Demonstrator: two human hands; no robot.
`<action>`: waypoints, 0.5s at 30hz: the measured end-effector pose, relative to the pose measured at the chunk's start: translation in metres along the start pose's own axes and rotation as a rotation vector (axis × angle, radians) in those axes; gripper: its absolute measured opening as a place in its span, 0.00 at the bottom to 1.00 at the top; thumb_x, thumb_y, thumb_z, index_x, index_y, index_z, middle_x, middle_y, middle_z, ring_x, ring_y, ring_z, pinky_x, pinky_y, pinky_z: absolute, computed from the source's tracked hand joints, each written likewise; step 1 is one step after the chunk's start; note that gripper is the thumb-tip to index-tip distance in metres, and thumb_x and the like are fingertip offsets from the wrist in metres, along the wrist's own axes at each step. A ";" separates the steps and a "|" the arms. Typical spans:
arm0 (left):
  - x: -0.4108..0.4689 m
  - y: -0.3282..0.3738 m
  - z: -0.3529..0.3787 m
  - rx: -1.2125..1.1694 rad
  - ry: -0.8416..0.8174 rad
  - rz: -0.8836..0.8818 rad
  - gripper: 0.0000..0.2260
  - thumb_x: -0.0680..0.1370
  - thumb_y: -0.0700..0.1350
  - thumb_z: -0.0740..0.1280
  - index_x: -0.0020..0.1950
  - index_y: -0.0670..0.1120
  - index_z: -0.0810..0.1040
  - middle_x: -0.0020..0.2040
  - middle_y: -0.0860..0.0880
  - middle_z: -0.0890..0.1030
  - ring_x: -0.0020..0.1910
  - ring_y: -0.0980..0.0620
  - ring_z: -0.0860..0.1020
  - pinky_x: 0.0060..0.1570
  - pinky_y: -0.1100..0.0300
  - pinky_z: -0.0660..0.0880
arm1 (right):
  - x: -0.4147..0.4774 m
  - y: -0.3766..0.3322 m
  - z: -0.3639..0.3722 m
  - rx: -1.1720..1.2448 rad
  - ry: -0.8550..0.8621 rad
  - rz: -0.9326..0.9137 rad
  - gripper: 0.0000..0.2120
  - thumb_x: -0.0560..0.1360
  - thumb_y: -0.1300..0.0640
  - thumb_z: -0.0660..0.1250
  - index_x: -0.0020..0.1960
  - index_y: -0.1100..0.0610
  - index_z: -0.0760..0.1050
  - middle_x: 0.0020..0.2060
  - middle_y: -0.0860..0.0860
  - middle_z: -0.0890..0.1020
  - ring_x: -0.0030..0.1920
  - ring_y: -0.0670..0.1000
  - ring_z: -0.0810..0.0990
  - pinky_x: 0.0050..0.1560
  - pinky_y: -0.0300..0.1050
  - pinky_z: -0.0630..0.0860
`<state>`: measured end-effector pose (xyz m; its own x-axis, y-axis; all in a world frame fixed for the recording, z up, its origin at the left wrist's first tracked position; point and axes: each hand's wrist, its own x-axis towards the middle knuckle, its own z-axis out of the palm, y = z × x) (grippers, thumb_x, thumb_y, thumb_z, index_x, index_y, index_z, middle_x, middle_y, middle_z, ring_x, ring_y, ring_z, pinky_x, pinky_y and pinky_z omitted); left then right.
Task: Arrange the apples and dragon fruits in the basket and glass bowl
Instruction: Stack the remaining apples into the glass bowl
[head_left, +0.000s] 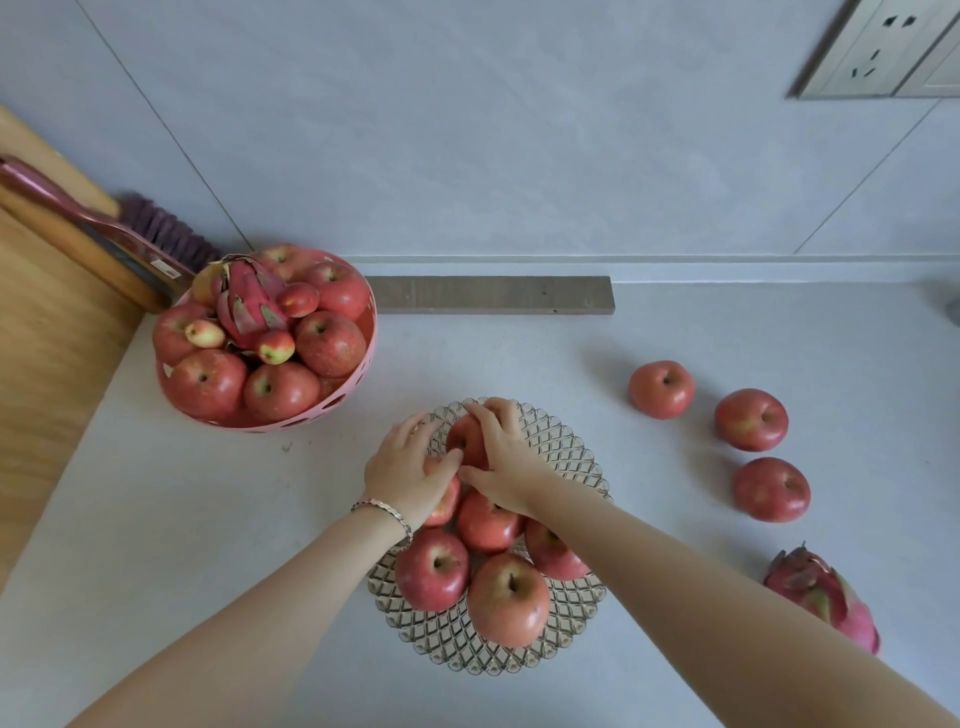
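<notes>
Hands meet over the faceted, diamond-cut glass bowl (566, 613): the right hand (506, 457) curls its fingers round a smooth red apple (467, 441) at the far side, the left hand (408, 475) lies spread on a neighbouring apple, gripping nothing. Round apples crowd the bowl. The perforated pink basket (311, 415) holds apples and a scaly dragon fruit (247, 301); another dragon fruit (826, 597) lies on the matte counter (208, 519)

Soft, even daylight; no glare. Faint shadows fall left of the loose apples (661, 388) on the counter (208, 519). Wide-angle bending at the edges, slight overall softness.
</notes>
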<state>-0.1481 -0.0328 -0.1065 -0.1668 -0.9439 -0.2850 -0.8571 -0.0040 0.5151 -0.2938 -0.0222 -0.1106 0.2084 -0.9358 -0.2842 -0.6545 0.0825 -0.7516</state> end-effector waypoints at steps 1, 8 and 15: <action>-0.001 0.003 0.001 0.076 0.013 0.009 0.22 0.75 0.56 0.62 0.68 0.54 0.66 0.73 0.51 0.62 0.73 0.51 0.57 0.71 0.48 0.56 | -0.001 0.000 -0.001 0.001 -0.011 0.008 0.34 0.72 0.59 0.64 0.73 0.55 0.51 0.70 0.54 0.52 0.65 0.58 0.68 0.63 0.44 0.67; 0.009 0.034 0.005 0.066 -0.093 0.054 0.31 0.68 0.62 0.67 0.67 0.55 0.63 0.64 0.47 0.72 0.61 0.46 0.72 0.60 0.50 0.71 | -0.021 0.016 -0.037 0.022 -0.091 0.066 0.36 0.68 0.66 0.62 0.73 0.53 0.54 0.72 0.51 0.59 0.71 0.52 0.59 0.70 0.47 0.60; 0.018 0.043 0.011 0.325 -0.075 0.090 0.32 0.66 0.56 0.70 0.68 0.60 0.62 0.61 0.44 0.67 0.57 0.42 0.71 0.55 0.52 0.71 | -0.026 0.066 -0.105 -0.082 0.553 0.215 0.21 0.69 0.70 0.61 0.61 0.60 0.72 0.61 0.60 0.70 0.63 0.59 0.67 0.65 0.43 0.60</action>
<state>-0.1933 -0.0460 -0.0981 -0.2739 -0.9087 -0.3149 -0.9457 0.1950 0.2601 -0.4187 -0.0290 -0.0900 -0.3296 -0.9424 -0.0566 -0.6988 0.2838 -0.6566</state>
